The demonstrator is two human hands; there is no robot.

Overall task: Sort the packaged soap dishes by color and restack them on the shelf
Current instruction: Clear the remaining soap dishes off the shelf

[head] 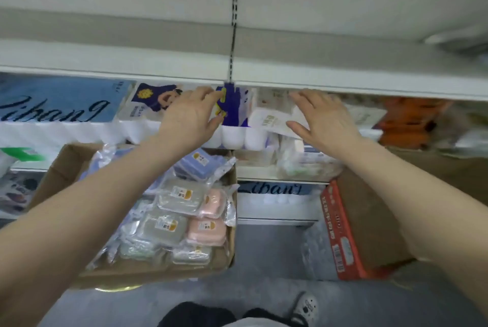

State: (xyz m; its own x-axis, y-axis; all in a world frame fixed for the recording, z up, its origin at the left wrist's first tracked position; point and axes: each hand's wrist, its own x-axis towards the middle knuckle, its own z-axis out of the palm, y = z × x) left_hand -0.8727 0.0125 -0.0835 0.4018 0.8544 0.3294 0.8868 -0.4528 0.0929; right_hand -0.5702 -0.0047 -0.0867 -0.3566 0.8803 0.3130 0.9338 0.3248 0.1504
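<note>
An open cardboard box sits below the shelf and holds several packaged soap dishes. A blue one lies at the top, grey ones in the middle, pink ones on the right and a greenish one at the lower left. Both hands are raised above the box, just under the white shelf edge. My left hand has its fingers spread against a purple toilet paper pack. My right hand is spread over a white tissue pack. Neither hand holds a soap dish.
Blue and white paper packs fill the shelf on the left. An orange pack lies at the right. A red and brown carton stands on the floor to the right of the box. My shoe is on the grey floor.
</note>
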